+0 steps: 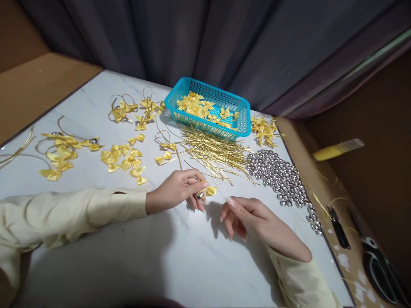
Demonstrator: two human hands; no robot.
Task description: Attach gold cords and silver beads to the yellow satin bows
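Observation:
Between the thumb and fingers of my left hand (183, 188) is a yellow ribbon bow (211, 191), partly covered by the fingers. A small silver bell (199, 195) sits against the bow, under my thumb. My right hand (250, 216) pinches a thin cord (221, 193) that runs across from the bow, its other fingers loosely curled. Both hands are just above the white table. Beyond them lies a heap of gold twist ties (218, 154), and to the right of it a pile of silver bells (279, 175).
A blue basket (240, 124) holding yellow bows stands at the back. Loose bows (123, 157) and looped, belled bows (61, 156) lie to the left, with another cluster (265, 129) right of the basket. Scissors (382, 265), black snips (338, 229) and a yellow tube (337, 149) are along the right.

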